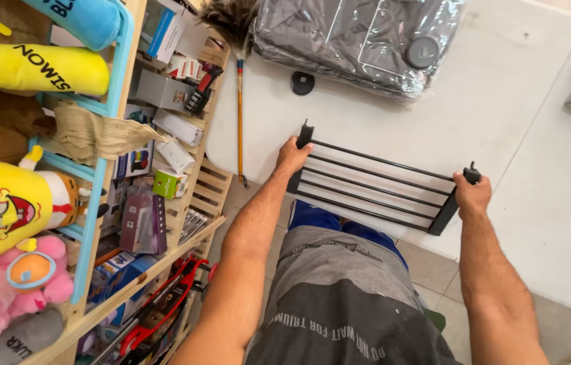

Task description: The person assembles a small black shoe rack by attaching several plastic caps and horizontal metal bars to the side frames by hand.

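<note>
Black metal rail rack (373,188) lies flat at the white desk (501,101) edge. Left hand (292,159) and right hand (472,196) each wrap an end bracket. Looks rigid, fairly light; end brackets seem the best hold.

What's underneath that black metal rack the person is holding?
Through the bars of the black rack, held by the left hand and right hand, the white table shows. The near rail overhangs the table's edge. Whether the rack rests on the table cannot be told.
</note>
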